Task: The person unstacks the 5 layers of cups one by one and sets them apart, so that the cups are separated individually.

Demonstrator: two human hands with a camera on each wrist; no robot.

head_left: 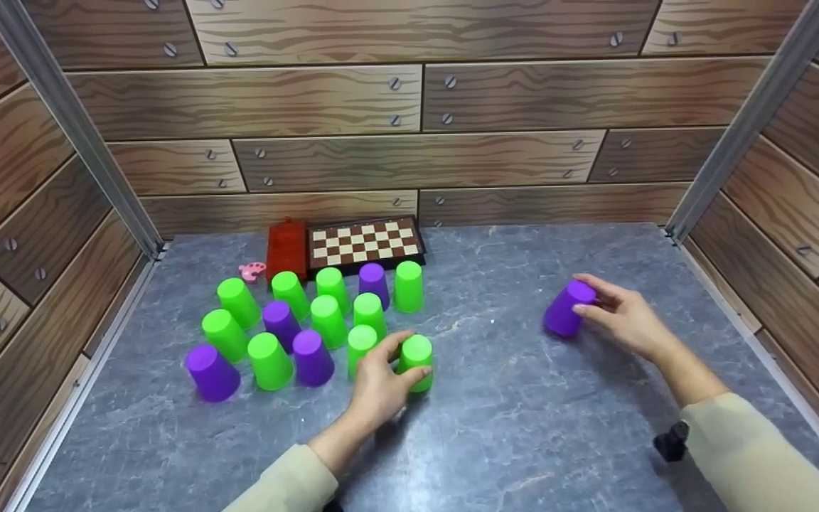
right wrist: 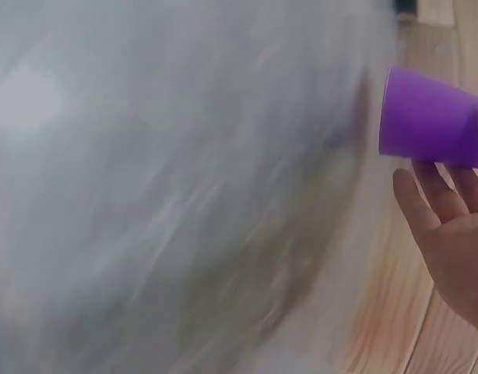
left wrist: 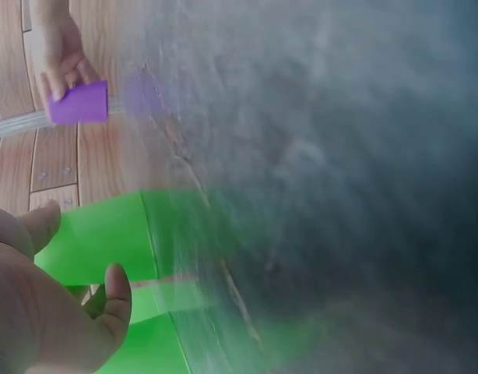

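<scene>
My left hand [head_left: 379,384] holds a green cup [head_left: 418,352] at the right end of the front row, thumb on its near side and fingers on its far left side. That cup stands upside down, beside another green cup [head_left: 361,345]. In the left wrist view, the thumb and fingers spread around the green cup [left wrist: 107,238]. Off to the right, my right hand [head_left: 626,316] grips a purple cup [head_left: 567,311] near its narrow end. This cup tilts and hangs slightly above the table, as the right wrist view also shows with the purple cup [right wrist: 426,117].
Several upside-down green and purple cups [head_left: 214,373] stand in rows on the left of the grey table [head_left: 495,441]. Behind them lie a chessboard [head_left: 363,243], a reddish-brown case [head_left: 287,249] and a small pink palette-shaped piece [head_left: 252,270]. Wood-patterned walls [head_left: 324,163] enclose three sides.
</scene>
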